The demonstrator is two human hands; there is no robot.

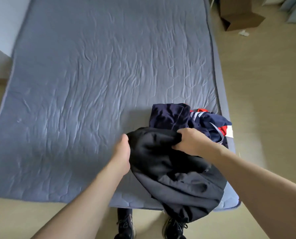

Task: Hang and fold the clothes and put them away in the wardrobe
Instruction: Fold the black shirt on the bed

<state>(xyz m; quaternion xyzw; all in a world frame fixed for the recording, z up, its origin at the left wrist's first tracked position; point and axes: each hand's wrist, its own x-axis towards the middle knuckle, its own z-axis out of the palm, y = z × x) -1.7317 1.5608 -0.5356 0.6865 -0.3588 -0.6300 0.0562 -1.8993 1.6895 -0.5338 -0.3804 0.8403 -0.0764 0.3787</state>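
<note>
Blue-grey quilted bedding covers the wide bed (100,75), which fills most of the view, with pale flooring on the far side of both arms and a brown cardboard box (238,16) on the floor well beyond the right arm.

At the bed's near right corner the crumpled black fabric garment (169,169) lies between the two hands. The left hand (121,154) is at its left edge, fingers tucked in against or under the cloth; how firmly they have hold is hidden by the fabric. The right hand (189,141) is on the garment's far right part, fingers curled into a bunch of the cloth and gripping it. Both hands are thus on the garment, about equally near it.

Its long axis seems to run from the hands back toward the person: the upper part is bunched between the hands, and the lower part trails over the bed's edge and down toward the dark shoes (126,225) on the floor.

Just beyond the right hand, touching the black cloth, lies a rumpled heap of navy clothing with red and white stripes (195,118), not held by either hand.

Judging from this, the coming move is to draw the black garment leftward, away from the heap, onto the bare bedding beyond the left hand, and spread it flat for folding. None of the clothes looks folded yet.
</note>
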